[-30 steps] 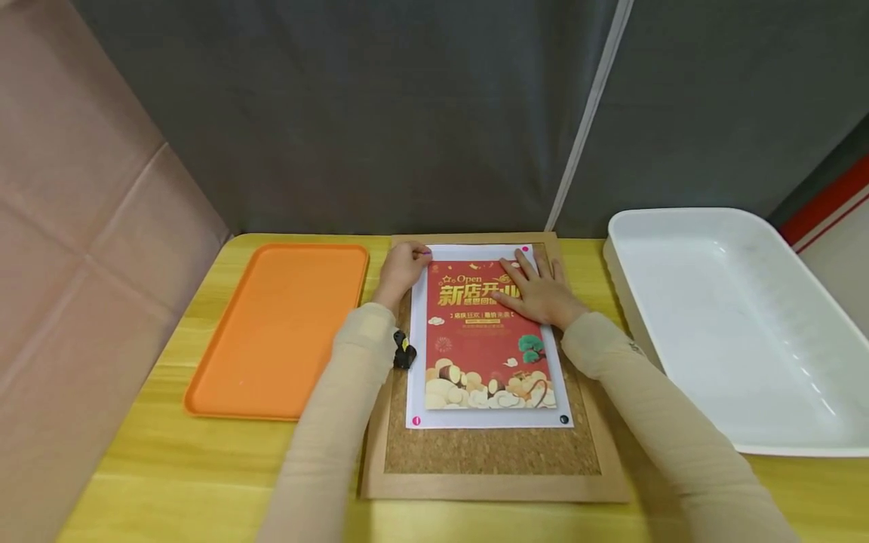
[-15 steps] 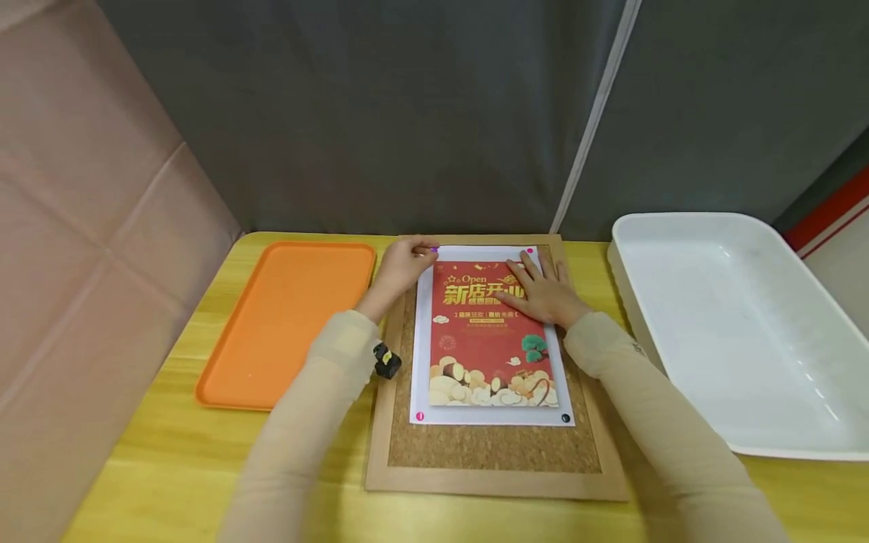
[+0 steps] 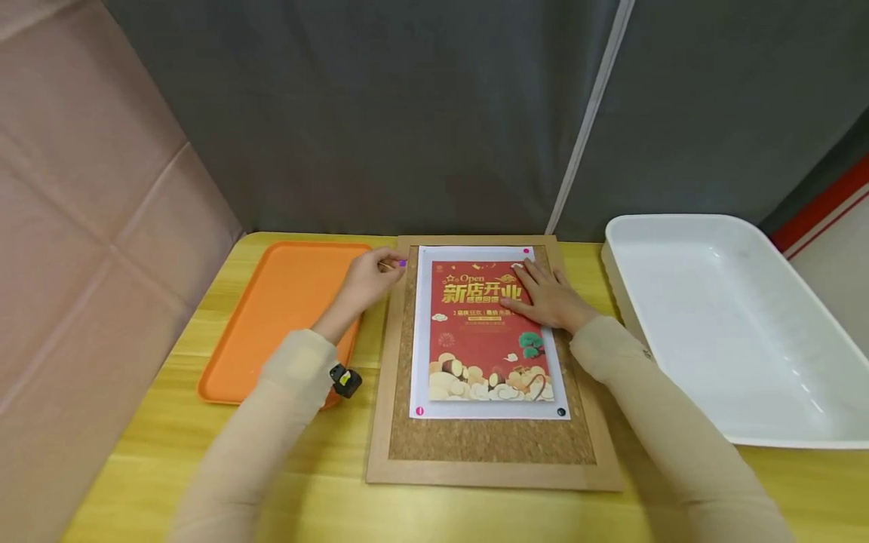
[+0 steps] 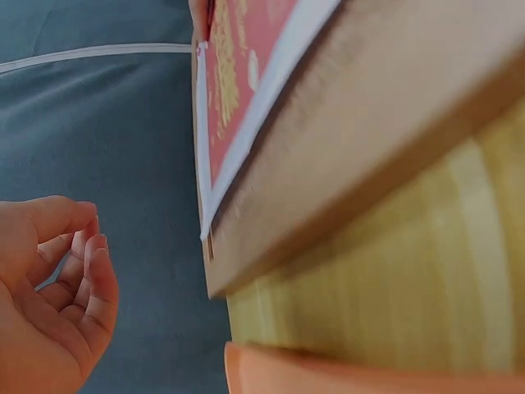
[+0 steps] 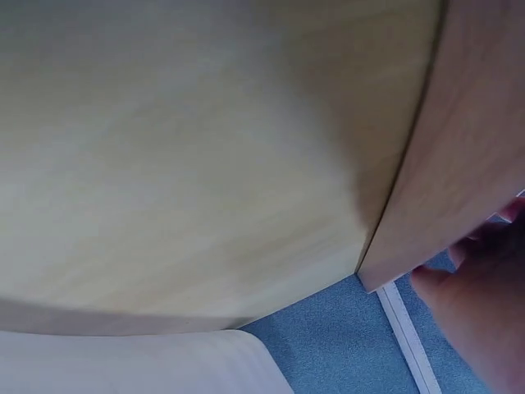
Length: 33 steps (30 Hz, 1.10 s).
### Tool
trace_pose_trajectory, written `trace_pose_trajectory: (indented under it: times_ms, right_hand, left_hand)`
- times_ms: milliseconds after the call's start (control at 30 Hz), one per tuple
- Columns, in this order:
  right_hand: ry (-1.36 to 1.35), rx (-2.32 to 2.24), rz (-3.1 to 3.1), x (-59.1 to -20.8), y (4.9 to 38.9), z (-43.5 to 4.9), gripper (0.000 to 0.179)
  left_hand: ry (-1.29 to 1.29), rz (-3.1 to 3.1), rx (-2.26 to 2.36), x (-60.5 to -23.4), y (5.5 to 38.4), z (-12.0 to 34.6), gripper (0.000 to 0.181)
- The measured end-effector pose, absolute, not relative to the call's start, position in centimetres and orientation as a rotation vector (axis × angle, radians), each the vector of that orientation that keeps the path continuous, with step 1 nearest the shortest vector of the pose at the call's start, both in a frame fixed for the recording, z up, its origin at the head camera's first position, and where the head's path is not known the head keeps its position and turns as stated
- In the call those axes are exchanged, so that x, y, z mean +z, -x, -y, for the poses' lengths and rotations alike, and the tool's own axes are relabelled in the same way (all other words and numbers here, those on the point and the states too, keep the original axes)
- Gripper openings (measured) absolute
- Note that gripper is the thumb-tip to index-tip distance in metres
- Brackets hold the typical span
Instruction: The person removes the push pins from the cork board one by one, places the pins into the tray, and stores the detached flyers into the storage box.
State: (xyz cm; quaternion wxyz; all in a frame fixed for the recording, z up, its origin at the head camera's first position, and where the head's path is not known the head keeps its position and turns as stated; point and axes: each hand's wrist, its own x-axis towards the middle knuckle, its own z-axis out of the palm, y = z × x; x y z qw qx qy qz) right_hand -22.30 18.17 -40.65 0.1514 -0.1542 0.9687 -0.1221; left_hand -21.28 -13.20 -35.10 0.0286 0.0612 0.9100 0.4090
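A red poster point(image 3: 489, 347) with gold lettering lies over a white sheet point(image 3: 422, 362) on a wood-framed cork board point(image 3: 489, 441). Round pink tacks point(image 3: 419, 411) hold the sheet's lower left and upper right corners; a dark tack point(image 3: 561, 412) sits at the lower right. My left hand point(image 3: 366, 280) is off the board's left side, near the orange tray point(image 3: 285, 317), pinching a small purple push pin point(image 3: 401, 263). In the left wrist view, thumb and fingertips point(image 4: 94, 226) come together. My right hand point(image 3: 546, 296) rests on the poster's upper right with its fingers spread.
To the right stands a deep white tub point(image 3: 740, 324). Everything lies on a yellow wood-grain table point(image 3: 312, 483). A dark grey curtain point(image 3: 380, 121) rises right behind the table, and a pinkish padded panel point(image 3: 102, 249) borders the left.
My left hand has drawn away leftward from the sheet's upper left corner, carrying the purple push pin past the board's frame. My right hand remains on the poster, its fingers slightly lower.
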Motion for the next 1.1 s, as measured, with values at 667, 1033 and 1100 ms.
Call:
trace_pose_trajectory:
  times_ms: [667,1033,1100]
  right_hand:
    - [0.457,-0.342,-2.784,-41.2,22.0,-18.8,0.090]
    - [0.457,-0.342,-2.788,-41.4,22.1,-18.8,0.090]
    - [0.454,-0.338,-2.788,-41.4,22.2,-18.8,0.090]
  left_hand:
    - [-0.082,-2.893,1.151,-37.3,19.5,21.3,0.029]
    - [-0.072,-2.907,1.050,-38.7,20.0,22.4,0.026]
    - [-0.078,-2.907,1.010,-38.9,20.1,22.5,0.025]
